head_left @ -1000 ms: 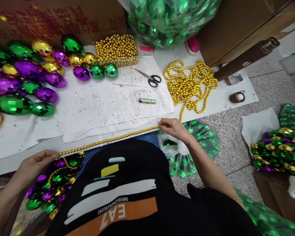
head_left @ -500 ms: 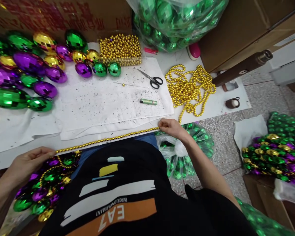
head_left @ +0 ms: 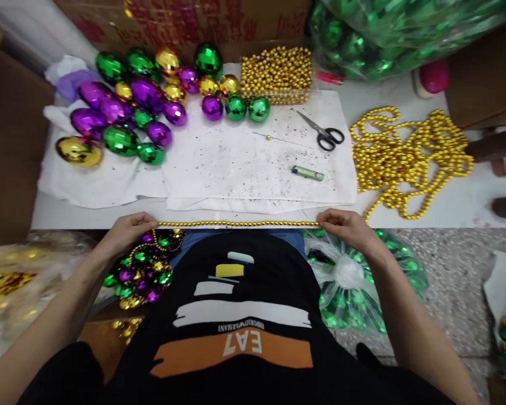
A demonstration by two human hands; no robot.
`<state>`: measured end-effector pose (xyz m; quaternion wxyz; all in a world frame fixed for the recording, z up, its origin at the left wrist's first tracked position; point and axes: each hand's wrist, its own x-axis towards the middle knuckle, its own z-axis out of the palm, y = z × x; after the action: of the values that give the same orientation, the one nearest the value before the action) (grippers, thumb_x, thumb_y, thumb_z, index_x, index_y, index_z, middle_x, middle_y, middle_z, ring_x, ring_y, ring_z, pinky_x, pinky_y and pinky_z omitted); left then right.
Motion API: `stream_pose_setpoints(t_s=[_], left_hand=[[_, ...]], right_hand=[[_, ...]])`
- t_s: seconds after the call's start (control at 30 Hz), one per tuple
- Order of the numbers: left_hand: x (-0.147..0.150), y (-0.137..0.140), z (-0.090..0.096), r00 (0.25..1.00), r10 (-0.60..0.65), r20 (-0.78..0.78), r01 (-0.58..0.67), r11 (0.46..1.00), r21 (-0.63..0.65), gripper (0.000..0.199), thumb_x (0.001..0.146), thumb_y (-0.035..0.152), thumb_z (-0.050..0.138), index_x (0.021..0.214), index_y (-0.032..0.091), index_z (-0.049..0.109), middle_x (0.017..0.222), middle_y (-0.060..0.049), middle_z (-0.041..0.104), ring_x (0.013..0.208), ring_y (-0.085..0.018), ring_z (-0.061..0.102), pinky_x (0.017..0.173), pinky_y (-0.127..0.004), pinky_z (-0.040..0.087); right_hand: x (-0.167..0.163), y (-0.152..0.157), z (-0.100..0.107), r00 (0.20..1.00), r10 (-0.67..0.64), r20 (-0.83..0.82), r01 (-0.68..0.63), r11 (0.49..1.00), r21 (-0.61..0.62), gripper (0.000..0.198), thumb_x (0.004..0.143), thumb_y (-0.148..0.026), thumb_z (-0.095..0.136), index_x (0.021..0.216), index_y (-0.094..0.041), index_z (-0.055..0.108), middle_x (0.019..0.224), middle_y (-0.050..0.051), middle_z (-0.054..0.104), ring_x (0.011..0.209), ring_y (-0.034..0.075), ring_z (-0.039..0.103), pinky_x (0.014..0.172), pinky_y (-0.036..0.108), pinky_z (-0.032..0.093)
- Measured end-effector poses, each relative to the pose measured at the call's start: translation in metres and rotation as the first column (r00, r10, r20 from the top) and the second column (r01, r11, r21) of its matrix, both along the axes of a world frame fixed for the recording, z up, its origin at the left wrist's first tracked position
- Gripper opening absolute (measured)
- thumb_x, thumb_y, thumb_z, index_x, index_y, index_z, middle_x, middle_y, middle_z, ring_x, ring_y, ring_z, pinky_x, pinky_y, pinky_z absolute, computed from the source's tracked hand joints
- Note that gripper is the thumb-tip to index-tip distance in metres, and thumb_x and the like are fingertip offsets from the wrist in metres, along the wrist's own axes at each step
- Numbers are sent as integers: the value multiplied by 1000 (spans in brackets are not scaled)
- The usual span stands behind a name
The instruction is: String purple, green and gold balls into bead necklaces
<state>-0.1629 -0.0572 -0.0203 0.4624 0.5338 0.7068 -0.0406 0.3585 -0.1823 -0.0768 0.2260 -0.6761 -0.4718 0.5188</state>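
A string of gold beads is stretched straight along the table's front edge. Its left end is pinched in my left hand, and a loose strand hangs below that hand. My right hand pinches the string at the other side. Just beyond my right hand, the beads run on into a tangled pile of gold bead string on the table. A green lighter, black-handled scissors and a long needle with a gold bead lie on the white cloth.
Shiny purple, green and gold balls cover the cloth's left part. A clear box of loose gold beads stands at the back. Bags of green balls sit behind and below the table. A brown bottle lies at the right.
The camera view has turned left, and the string now appears level instead of slanted. Both hands keep their pinch on it.
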Motion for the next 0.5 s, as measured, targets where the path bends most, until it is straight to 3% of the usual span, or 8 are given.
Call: stream_pose_setpoints(t_s=[0.07, 0.2, 0.5], left_hand=[[3, 0, 3, 992, 97, 83, -95, 995, -29, 35, 74, 44, 70, 86, 12, 60, 50, 11, 43, 51, -5, 31, 52, -21, 22], [-1, -1, -7, 966, 216, 142, -225, 973, 51, 40, 57, 47, 77, 73, 13, 63, 48, 8, 47, 48, -5, 32, 48, -20, 19], [-16, -2, -27, 954, 207, 218, -231, 969, 88, 39, 54, 47, 81, 68, 15, 67, 47, 6, 46, 45, -6, 32, 47, -21, 16]], right_hand=[[2, 0, -3, 1000, -17, -15, 17, 1000, -18, 30, 71, -46, 68, 76, -17, 66, 64, 1, 58, 58, 11, 49, 53, 23, 36], [3, 0, -5, 1000, -13, -26, 12, 1000, -25, 40, 68, -56, 74, 76, -17, 68, 64, 1, 59, 57, 11, 49, 52, 23, 36], [2, 3, -2, 1000, -12, 6, 12, 999, -40, 57, 61, -74, 75, 73, -18, 68, 67, 2, 61, 62, 13, 52, 56, 25, 41]])
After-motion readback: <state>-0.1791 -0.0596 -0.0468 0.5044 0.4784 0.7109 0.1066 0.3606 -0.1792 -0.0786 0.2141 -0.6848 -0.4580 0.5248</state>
